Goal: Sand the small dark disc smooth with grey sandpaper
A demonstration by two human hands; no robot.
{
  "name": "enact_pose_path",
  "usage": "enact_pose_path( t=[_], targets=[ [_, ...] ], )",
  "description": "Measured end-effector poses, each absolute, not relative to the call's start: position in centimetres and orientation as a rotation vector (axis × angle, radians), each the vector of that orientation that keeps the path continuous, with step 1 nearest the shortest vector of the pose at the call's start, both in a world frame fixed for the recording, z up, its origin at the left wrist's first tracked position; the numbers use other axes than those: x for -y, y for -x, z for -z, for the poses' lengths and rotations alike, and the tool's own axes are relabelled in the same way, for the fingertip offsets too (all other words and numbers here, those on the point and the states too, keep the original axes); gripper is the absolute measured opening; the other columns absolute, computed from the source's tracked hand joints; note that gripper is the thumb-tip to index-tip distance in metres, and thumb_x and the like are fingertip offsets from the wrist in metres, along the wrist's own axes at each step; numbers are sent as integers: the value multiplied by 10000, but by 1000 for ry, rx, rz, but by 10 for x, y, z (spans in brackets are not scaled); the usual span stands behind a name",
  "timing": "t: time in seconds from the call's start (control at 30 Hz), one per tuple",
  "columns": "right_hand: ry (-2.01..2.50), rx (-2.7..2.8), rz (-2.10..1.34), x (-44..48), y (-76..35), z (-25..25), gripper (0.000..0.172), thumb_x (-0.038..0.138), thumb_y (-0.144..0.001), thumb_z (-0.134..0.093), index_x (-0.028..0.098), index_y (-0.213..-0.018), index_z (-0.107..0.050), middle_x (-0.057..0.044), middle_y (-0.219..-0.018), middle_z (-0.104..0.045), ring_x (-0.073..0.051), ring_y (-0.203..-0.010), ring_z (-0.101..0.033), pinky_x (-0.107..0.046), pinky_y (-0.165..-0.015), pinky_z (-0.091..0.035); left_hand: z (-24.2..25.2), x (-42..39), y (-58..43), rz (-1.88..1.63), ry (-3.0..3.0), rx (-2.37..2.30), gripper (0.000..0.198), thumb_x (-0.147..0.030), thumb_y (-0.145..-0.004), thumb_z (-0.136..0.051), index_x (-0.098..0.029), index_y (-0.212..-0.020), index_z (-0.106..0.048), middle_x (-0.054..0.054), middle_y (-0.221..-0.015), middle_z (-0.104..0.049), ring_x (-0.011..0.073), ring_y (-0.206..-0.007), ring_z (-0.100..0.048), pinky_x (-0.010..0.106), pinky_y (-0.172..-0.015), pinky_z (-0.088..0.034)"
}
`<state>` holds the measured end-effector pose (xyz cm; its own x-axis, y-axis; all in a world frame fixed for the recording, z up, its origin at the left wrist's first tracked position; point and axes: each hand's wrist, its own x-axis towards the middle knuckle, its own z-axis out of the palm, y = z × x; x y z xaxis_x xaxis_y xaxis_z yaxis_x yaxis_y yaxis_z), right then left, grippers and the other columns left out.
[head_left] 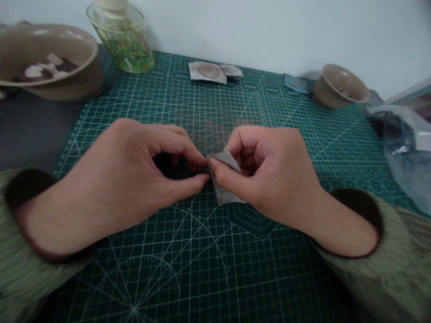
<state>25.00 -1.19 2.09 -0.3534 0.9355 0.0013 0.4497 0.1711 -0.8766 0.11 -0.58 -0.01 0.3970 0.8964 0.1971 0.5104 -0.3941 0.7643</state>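
Head view: left hand (134, 161) pinches one dark piece (204, 170), mostly hidden; right hand (278, 166) grips one grey sheet (227, 196) beside it, above green mat (191, 273). One large bowl (76, 85): pale, dark pieces (42, 71) inside. One small bowl (325, 92): contents unclear. One patterned glass (133, 54).

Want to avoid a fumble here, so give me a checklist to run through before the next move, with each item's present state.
1. Right hand grips the gray sandpaper-like sheet: ok, pinched.
2. Left hand has the small dark piece seated securely: cannot tell, mostly hidden.
3. Green sleeves kept off the sheet: ok, both cuffs sit back at the wrists.
4. Large brown bowl and small brown bowl apart from both hands: ok.
5. Green cutting mat free of residue: not ok, brownish dust lies beyond the fingers.
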Motion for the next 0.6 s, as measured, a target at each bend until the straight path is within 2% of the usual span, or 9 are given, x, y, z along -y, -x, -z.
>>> enact_pose_path(
  t=[0.2, 0.43, 0.6],
  targets=[
    [1323, 1894, -1078, 12, -249, -21, 411, 271, -966, -999, 307, -762, -644, 44, -645, -629, -205, -673, -668, -372, -655, -516, -1, 5, -2, -797, -2034, -1217, 169, -403, -996, -868, -349, -855, -942, -66, -875, -889, 170, -728, -751, 301, -656, -506],
    [1328, 1911, -1057, 11, -250, -20, 438, 319, -979, -1020, 308, -765, -638, 36, -651, -635, -212, -688, -682, -374, -665, -517, -2, 5, -4, -799, -2051, -1205, 197, -394, -1000, -858, -317, -833, -928, -81, -842, -876, 138, -704, -732, 270, -640, -485],
    [1343, 1930, -1027, 10, -250, -20, 449, 363, -1008, -1021, 310, -775, -641, 32, -648, -642, -217, -673, -667, -376, -661, -512, 1, 3, -4, -819, -2008, -1205, 191, -458, -987, -890, -365, -829, -941, -70, -844, -877, 167, -694, -736, 301, -632, -500]
  ],
)
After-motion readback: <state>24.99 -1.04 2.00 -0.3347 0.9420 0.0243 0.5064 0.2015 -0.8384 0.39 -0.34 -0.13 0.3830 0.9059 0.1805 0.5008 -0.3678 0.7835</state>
